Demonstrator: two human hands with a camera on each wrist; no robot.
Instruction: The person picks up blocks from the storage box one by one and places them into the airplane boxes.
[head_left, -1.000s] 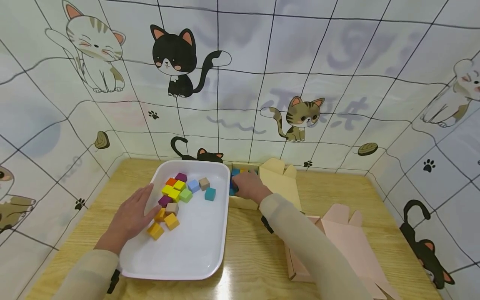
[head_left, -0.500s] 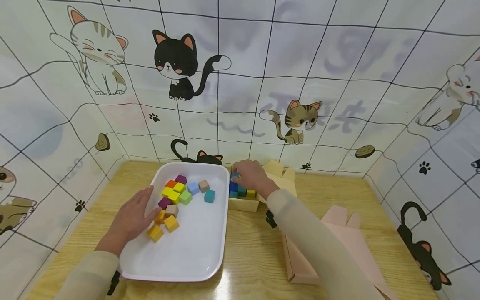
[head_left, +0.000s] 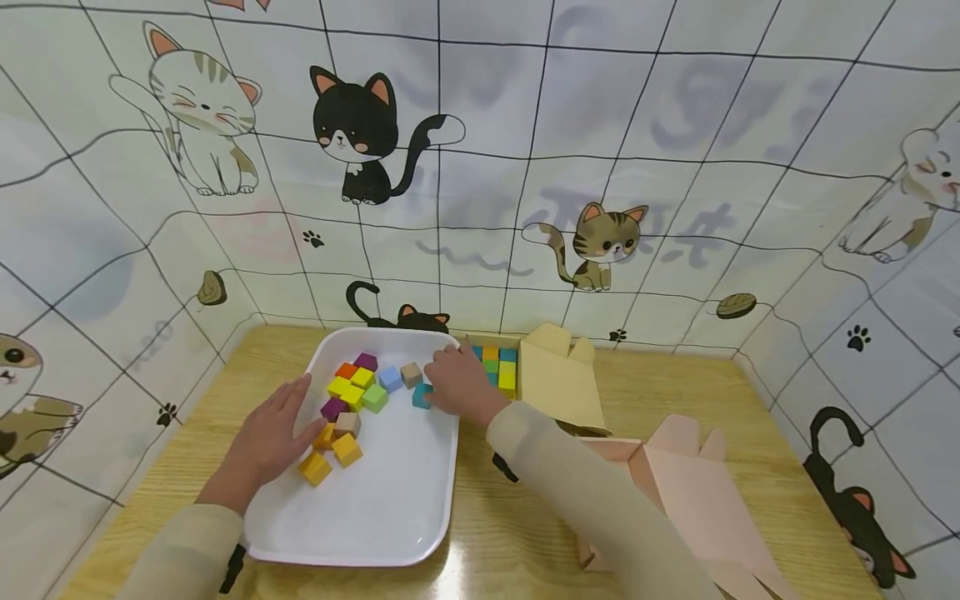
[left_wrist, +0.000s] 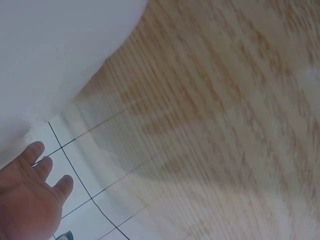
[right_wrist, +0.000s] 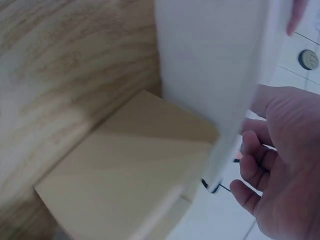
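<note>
A white tray [head_left: 375,517] lies on the table with several coloured wooden cubes in its upper part, among them a yellow cube [head_left: 350,397] and orange cubes [head_left: 347,450]. My left hand [head_left: 266,442] rests on its left rim, fingers straight, thumb near the orange cubes. My right hand [head_left: 463,383] is over the tray's right rim, close to a teal cube [head_left: 422,396]. In the right wrist view that hand [right_wrist: 287,160] has curled fingers; the rim hides the thumb and index tips, and whatever may be between them.
A cream cardboard box [head_left: 512,342] holding several coloured cubes stands right of the tray, its lid [head_left: 561,379] folded open to the right. A pink open box [head_left: 697,483] lies nearer, under my right forearm. The cat-print wall [head_left: 480,183] rises behind the table [head_left: 667,383].
My right hand has left the cream box and moved left over the tray's right rim, so the cubes in the box show more fully. My left hand stays on the tray's left rim.
</note>
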